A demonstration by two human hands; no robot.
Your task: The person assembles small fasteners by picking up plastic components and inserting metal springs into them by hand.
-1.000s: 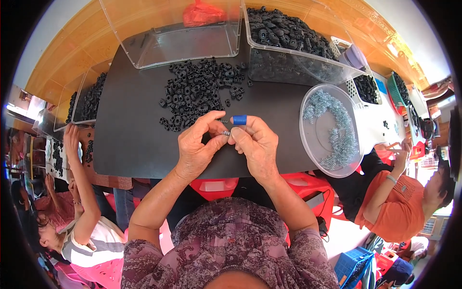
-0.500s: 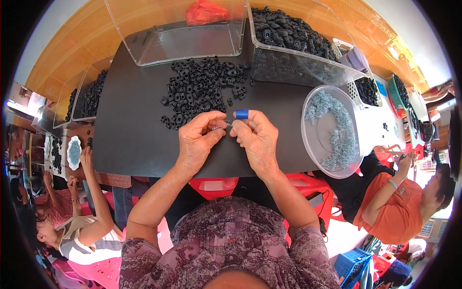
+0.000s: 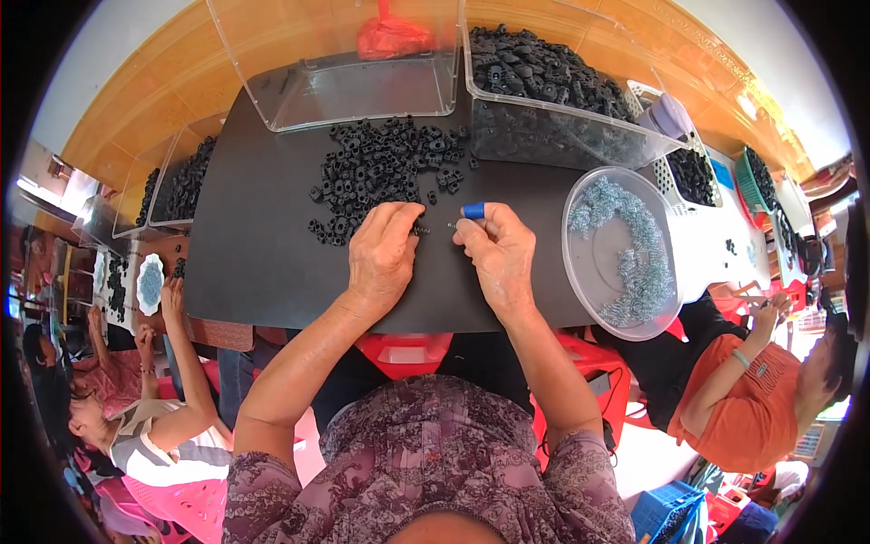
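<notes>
Small metal spring (image 3: 450, 225) between two grips, over the black table (image 3: 254, 263).
Right hand (image 3: 498, 258) pinches a blue-capped tool (image 3: 472, 211), the spring just left of its fingertips; left hand (image 3: 382, 257) clenches at the pile of black ring parts (image 3: 381, 168), equally near.

Both hands are working over the black desk (image 3: 272, 263), just below a pile of small black parts (image 3: 381, 172). Left hand (image 3: 382, 257) is resting palm down, fingertips touching the pile's near edge. Right hand (image 3: 497, 258) is pinching a blue-handled tool (image 3: 472, 211), tip pointing toward the left hand. A round clear tub of silvery springs (image 3: 625, 249) is sitting just right of the right hand. Two clear bins are standing at the far edge, the right bin (image 3: 553, 100) heaped with black parts.
</notes>
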